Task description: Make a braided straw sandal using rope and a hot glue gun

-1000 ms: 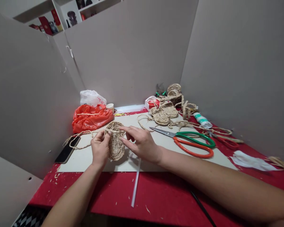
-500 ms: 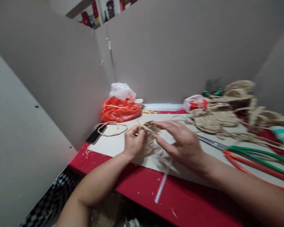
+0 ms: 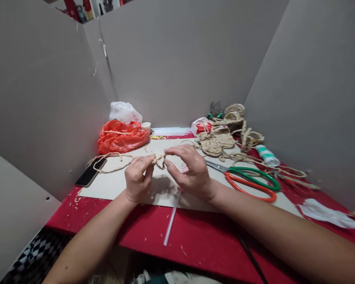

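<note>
A small woven straw-cord piece (image 3: 159, 161) is held up between my two hands, above the white board (image 3: 106, 187). My left hand (image 3: 137, 177) pinches its left end between thumb and fingers. At the right end, my right hand (image 3: 193, 171) grips it with thumb and fingertips, the fingers curved around it. A loop of straw cord (image 3: 114, 170) lies left of my left hand, partly across a dark phone (image 3: 91, 172). Below my right hand a clear plastic stick (image 3: 171, 223) crosses the board's front edge. Part of the woven piece is hidden by my fingers.
Large scissors (image 3: 251, 179) with green and orange handles lie to the right. Behind them are woven straw pieces (image 3: 214, 142) and coiled cord (image 3: 235, 114). An orange plastic bag (image 3: 122, 138) and a paper cup (image 3: 146, 126) stand back left. Grey panels (image 3: 177, 59) enclose the table.
My view has swung right, so the table's things appear further left. The woven piece has been tilted and now shows edge-on, and my right fingertips have closed in on its right end.
</note>
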Tool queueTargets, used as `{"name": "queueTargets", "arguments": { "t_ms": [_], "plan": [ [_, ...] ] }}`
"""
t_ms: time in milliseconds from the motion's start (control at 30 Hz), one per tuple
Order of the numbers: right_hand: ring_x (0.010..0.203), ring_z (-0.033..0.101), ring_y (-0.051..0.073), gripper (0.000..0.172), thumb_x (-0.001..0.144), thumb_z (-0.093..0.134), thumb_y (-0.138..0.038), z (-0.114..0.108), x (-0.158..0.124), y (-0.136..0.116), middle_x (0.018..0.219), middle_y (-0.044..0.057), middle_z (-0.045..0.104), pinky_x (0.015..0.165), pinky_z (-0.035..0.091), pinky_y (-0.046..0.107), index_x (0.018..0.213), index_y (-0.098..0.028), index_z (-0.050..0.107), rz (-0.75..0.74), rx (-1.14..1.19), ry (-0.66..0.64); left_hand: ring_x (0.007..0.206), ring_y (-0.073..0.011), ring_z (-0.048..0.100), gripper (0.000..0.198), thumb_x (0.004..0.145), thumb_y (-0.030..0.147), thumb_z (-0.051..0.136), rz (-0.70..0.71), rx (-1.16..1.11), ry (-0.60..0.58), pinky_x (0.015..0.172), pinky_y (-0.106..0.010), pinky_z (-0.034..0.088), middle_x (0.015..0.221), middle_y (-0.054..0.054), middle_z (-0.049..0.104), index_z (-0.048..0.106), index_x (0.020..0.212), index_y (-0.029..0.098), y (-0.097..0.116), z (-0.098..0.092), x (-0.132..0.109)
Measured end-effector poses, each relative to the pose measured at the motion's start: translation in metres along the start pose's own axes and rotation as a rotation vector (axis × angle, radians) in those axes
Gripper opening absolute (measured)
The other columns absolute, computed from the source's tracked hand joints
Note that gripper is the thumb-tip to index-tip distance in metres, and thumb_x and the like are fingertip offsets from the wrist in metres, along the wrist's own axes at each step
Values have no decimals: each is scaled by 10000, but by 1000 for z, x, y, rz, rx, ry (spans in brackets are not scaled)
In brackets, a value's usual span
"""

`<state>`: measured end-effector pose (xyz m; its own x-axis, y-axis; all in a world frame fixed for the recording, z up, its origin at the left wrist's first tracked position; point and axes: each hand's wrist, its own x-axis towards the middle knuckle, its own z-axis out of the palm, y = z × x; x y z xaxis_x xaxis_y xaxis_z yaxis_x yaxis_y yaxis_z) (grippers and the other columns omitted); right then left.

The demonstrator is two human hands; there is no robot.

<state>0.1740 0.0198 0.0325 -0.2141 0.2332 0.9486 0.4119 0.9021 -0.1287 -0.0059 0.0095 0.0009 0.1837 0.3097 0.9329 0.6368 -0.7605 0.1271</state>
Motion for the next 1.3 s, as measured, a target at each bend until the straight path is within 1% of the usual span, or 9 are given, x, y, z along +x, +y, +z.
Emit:
{"name": "queueTargets", "arguments": {
  "t_ms": [133, 267, 467, 633, 767, 900, 1000, 1133, 1300],
  "plan": [
    [1015, 619, 246, 312, 819, 569, -152, -4, 5, 6, 1077, 124, 675, 879, 501, 427, 1129, -174, 594, -14, -20, -113, 913, -188, 673, 410, 804, 28, 587, 105, 102, 26, 837, -352, 517, 1022, -88, 739, 604, 1170, 211, 3, -5, 6],
    [906, 646, 216, 199, 862, 545, -132, -3, 5, 13, 962, 82, 709, 796, 534, 386, 1027, -193, 638, -41, 4, -193, 879, -192, 683, 369, 808, 40, 575, 142, 170, 20, 824, -354, 526, 976, -84, 749, 612, 1140, 199, 5, -7, 7],
    [827, 654, 184, 154, 892, 529, -117, -4, 6, 16, 888, 85, 711, 734, 552, 351, 975, -181, 641, -153, 45, -87, 942, -217, 669, 422, 796, 130, 629, 87, 223, 33, 840, -375, 523, 1036, -101, 725, 581, 1210, 198, 4, -12, 8],
    [855, 659, 190, 187, 855, 557, -74, -7, 9, 19, 906, 93, 707, 742, 555, 361, 978, -188, 638, -174, 4, 17, 1179, -261, 566, 578, 789, 165, 642, -5, 295, 89, 1008, -453, 428, 1251, -143, 623, 472, 1341, 193, 1, -13, 14],
    [847, 658, 198, 223, 826, 574, -64, -10, 8, 26, 902, 81, 705, 747, 551, 372, 978, -211, 645, -175, -18, 70, 1268, -254, 485, 554, 808, 161, 603, -218, 243, 208, 1079, -455, 354, 1328, -146, 556, 451, 1340, 188, 4, -13, 16],
    [865, 659, 219, 234, 802, 601, -73, -11, 7, 30, 920, 82, 707, 769, 540, 401, 965, -233, 653, -162, -43, 73, 979, -186, 632, 259, 831, 260, 604, -590, -189, 344, 915, -363, 486, 1066, -88, 649, 563, 1077, 188, 10, -15, 19],
    [874, 659, 217, 237, 807, 591, -76, -11, 5, 30, 926, 74, 704, 768, 538, 402, 963, -247, 645, -176, -33, 48, 645, -125, 623, 252, 820, 411, 625, -923, -666, 179, 680, -273, 519, 763, -30, 657, 575, 855, 166, 14, -16, 23],
    [871, 645, 202, 209, 828, 571, -75, -7, 1, 27, 915, 75, 696, 762, 540, 386, 961, -227, 628, -235, 0, 26, 560, -124, 616, 365, 777, 497, 645, -1211, -1098, -83, 587, -255, 510, 697, -52, 691, 639, 807, 133, 14, -14, 28],
    [1039, 605, 203, 232, 891, 497, -124, -3, 3, 27, 1084, 97, 674, 869, 517, 399, 1079, -202, 609, -220, -58, -260, 560, -113, 637, 164, 641, 194, 724, -1365, -1149, -5, 579, -228, 525, 672, -17, 706, 664, 776, 123, 3, -14, 32]
  ]
}}
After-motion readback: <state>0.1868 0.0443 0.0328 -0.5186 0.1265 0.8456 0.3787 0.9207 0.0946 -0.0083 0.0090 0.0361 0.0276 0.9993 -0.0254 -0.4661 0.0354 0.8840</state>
